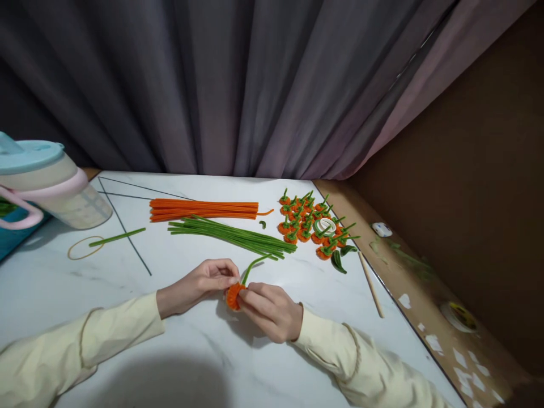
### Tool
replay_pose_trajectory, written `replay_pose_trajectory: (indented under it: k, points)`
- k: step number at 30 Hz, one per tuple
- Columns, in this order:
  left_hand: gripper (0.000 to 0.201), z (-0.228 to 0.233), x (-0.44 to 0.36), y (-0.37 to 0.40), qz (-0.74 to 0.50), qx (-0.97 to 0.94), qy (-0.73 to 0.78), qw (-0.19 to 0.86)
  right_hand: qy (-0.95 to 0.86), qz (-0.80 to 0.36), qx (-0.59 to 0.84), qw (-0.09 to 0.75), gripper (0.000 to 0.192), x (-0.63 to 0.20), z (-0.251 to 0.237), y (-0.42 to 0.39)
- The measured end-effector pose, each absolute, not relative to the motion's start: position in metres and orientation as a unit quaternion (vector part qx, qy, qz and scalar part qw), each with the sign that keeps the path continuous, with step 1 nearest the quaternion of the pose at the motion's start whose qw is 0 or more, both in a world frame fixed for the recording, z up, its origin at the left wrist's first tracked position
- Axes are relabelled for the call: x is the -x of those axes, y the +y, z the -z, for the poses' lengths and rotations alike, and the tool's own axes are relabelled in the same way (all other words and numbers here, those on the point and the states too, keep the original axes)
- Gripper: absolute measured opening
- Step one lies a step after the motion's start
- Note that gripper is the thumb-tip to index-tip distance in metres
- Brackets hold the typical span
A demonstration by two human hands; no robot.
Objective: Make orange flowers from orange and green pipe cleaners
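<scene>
Between my two hands is a small orange pipe-cleaner pumpkin [235, 297] with a long green pipe-cleaner stem [254, 266] rising from its top and bending right. My left hand [213, 281] pinches near the stem's base at the pumpkin's upper left. From the right, the fingers of my right hand [271, 309] close on the pumpkin's side. Just beyond my hands lies a bundle of green pipe cleaners [233, 238]. Behind it is a bundle of orange pipe cleaners [204, 210].
Several finished pumpkins [304, 218] cluster at the right with a white tape roll [326, 226] among them. A wooden stick [371, 285] lies near the table's right edge. At the left are a large cup [85, 198], a loose green pipe cleaner [119, 237] and a rubber band [73, 252].
</scene>
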State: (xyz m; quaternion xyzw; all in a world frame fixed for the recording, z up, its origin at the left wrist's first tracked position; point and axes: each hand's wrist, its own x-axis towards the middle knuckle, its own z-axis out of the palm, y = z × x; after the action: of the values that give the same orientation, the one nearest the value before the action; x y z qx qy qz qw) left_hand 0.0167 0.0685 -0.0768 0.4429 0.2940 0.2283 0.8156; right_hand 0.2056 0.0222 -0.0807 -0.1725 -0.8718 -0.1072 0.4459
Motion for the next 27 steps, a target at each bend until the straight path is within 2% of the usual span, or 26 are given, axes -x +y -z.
replay_pose_trajectory:
  k: [12,18,27]
  points:
    - [0.026,0.0821,-0.0142,0.0700,-0.226,-0.457,0.260,0.820,-0.868,0.148,0.137,0.453,0.026,-0.2065,0.0780,0.0246]
    - [0.025,0.0795,-0.0141,0.0702,-0.234,-0.473,0.264,0.808,-0.869,0.160,0.132,0.448,0.016,-0.2070,0.0810,0.0245]
    - [0.024,0.0795,-0.0160,0.0686,-0.235,-0.469,0.262,0.810,-0.872,0.159,0.136,0.442,0.022,-0.2073,0.0811,0.0239]
